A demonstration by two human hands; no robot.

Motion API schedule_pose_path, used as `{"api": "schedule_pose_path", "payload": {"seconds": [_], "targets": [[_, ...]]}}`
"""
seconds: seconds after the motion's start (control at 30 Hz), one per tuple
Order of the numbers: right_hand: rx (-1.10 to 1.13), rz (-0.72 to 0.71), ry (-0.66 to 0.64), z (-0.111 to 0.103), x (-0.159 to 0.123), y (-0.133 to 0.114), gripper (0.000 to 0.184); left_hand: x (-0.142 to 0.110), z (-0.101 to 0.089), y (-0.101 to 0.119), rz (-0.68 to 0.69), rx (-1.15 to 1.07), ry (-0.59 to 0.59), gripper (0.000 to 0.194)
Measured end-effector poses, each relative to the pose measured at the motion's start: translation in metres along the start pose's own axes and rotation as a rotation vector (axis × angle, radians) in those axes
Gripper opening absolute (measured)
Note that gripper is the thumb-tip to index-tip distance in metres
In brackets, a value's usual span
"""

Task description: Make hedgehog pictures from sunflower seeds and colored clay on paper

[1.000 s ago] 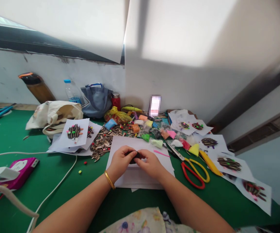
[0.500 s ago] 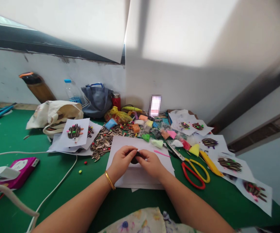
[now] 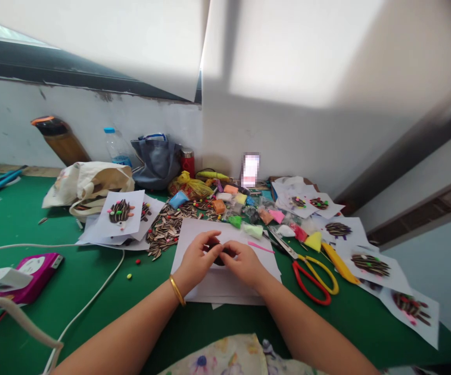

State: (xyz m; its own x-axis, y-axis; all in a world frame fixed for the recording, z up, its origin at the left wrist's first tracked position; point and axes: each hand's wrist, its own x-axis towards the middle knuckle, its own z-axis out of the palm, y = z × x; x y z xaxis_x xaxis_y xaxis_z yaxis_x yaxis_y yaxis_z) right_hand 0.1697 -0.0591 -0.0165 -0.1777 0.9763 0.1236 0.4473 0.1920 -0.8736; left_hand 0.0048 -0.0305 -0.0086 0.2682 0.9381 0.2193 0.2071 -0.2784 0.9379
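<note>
My left hand and my right hand meet over a stack of white paper. Between their fingertips is a small dark lump that looks like modelling clay, mostly hidden by the fingers. The right thumb and fingers pinch it. On the left, the thumb presses against it while the curved fingers are lifted a little above. A thin pink strip lies on the paper beside my right hand. Sunflower seeds are heaped at the paper's left edge.
Red-and-yellow-handled scissors and a yellow cutter lie to the right. Small bags of coloured clay sit behind the paper. Seed-decorated sheets line the right edge; more sheets lie left. A white cable crosses the left side.
The left fingers have risen and opened slightly away from the dark lump, with the thumb staying by it. The right hand has hardly moved.
</note>
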Motion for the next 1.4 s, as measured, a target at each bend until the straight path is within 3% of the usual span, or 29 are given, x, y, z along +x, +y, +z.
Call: {"api": "schedule_pose_path", "payload": {"seconds": [0.13, 0.33, 0.47, 0.7, 0.8, 0.93, 1.03, 1.2, 1.4], "targets": [[-0.025, -0.007, -0.003, 0.0012, -0.0010, -0.0029, 0.012, -0.0001, 0.0001, -0.0014, -0.009, 0.043, -0.012, 0.011], [0.040, -0.023, -0.016, -0.0011, 0.0003, -0.0031, 0.015, -0.0007, 0.0001, -0.0001, -0.040, -0.095, -0.017, 0.027], [-0.057, -0.025, 0.026, -0.0007, 0.0005, -0.0024, 0.012, 0.0002, -0.0010, 0.0009, 0.009, 0.042, -0.035, 0.013], [-0.051, -0.029, 0.037, -0.0028, 0.0016, -0.0004, 0.014, 0.0007, -0.0004, -0.0014, -0.050, -0.077, -0.014, 0.025], [-0.074, -0.021, 0.046, -0.0031, 0.0013, 0.0004, 0.012, 0.0009, 0.0002, -0.0014, -0.074, -0.069, -0.026, 0.018], [0.056, 0.012, 0.016, -0.0034, 0.0012, 0.0012, 0.015, 0.0026, 0.0003, -0.0028, -0.159, -0.202, -0.021, 0.023], [0.081, 0.042, 0.038, -0.0045, 0.0016, 0.0024, 0.014, 0.0035, -0.0007, -0.0030, -0.131, -0.207, -0.014, 0.030], [0.147, 0.055, 0.011, -0.0042, 0.0012, 0.0050, 0.016, 0.0038, -0.0034, -0.0018, -0.141, -0.121, 0.017, 0.026], [0.137, 0.079, 0.015, -0.0004, 0.0004, 0.0059, 0.012, 0.0035, -0.0001, -0.0013, -0.143, -0.188, -0.014, 0.031]]}}
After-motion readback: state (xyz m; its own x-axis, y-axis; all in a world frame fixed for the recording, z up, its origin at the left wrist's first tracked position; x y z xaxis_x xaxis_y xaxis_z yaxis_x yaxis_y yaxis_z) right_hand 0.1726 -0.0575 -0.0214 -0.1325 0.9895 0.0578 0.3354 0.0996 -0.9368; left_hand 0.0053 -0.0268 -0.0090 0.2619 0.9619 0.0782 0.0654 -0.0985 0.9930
